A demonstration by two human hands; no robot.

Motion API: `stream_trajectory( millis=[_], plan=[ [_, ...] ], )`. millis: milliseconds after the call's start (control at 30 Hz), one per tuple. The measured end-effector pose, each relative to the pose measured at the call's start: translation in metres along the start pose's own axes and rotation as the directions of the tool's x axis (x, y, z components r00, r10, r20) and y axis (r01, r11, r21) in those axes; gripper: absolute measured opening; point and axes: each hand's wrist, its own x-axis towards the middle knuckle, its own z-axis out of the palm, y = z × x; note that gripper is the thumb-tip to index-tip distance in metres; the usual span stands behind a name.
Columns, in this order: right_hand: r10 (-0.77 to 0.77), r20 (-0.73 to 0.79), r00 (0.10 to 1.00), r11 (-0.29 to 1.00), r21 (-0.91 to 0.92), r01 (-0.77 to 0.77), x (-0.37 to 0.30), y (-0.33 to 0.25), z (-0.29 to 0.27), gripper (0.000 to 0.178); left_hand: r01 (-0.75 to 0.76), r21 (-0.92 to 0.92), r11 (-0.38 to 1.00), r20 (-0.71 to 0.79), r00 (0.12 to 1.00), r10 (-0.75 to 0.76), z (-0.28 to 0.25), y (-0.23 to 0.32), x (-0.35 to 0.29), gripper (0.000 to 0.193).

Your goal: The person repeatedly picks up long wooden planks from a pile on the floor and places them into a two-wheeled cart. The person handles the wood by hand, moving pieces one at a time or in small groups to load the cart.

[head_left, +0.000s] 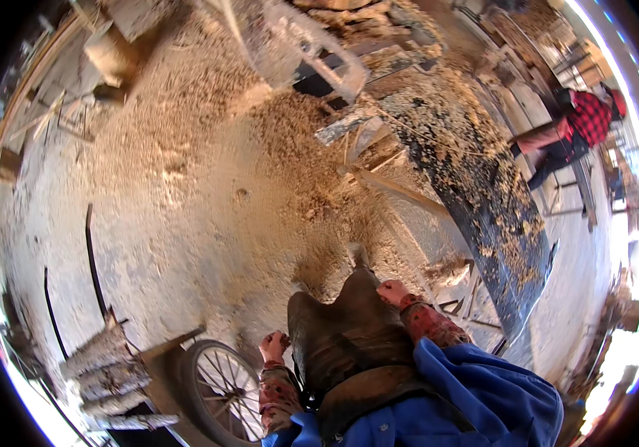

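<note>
My left hand [274, 346] hangs beside my left thigh with its fingers curled in and nothing visible in them. Close to it on the left is a spoked wheel [222, 391] of a cart loaded with bark-covered wood pieces [113, 381]. My right hand [391, 292] is at my right thigh, its fingers folded into a loose fist, and no object shows in it. Both forearms wear red patterned sleeves. Between the hands are my dark trousers [342, 328] and a brown leather apron or pouch at the waist.
Sawdust and wood chips [185, 141] cover the floor ahead. To the right slopes a long dark sheet [476, 186] strewn with chips, beside a wooden beam [401, 192]. A person [587, 123] in a red checked shirt bends at the far right. A log [113, 56] stands far left.
</note>
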Motion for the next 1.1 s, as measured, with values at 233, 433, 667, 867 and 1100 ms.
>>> stream_trajectory(
  millis=[233,433,667,867,1100],
  plan=[
    [-0.177,0.271,0.946,0.873,-0.401,0.278,0.102,-0.024,-0.004,0.025,-0.058,-0.238,0.970,-0.150,0.988,0.022,0.045,-0.044,-0.023,0.021],
    [-0.244,0.327,0.913,0.774,-0.502,0.386,0.176,-0.063,-0.021,0.018,-0.074,-0.324,0.943,-0.106,0.994,0.042,0.103,-0.083,-0.021,0.023],
    [-0.110,0.261,0.959,0.748,-0.614,0.253,0.251,-0.066,-0.002,0.024,-0.060,-0.330,0.942,0.003,0.998,0.065,0.137,-0.105,0.045,0.025],
    [-0.145,0.222,0.964,0.623,-0.737,0.263,0.339,-0.020,0.038,0.028,-0.080,-0.386,0.919,-0.040,0.997,0.070,0.120,-0.111,0.099,0.026],
    [-0.177,0.154,0.972,0.545,-0.807,0.227,0.483,0.020,0.043,0.028,-0.111,-0.264,0.958,-0.081,0.992,0.093,0.126,-0.115,0.171,0.024]
  ],
)
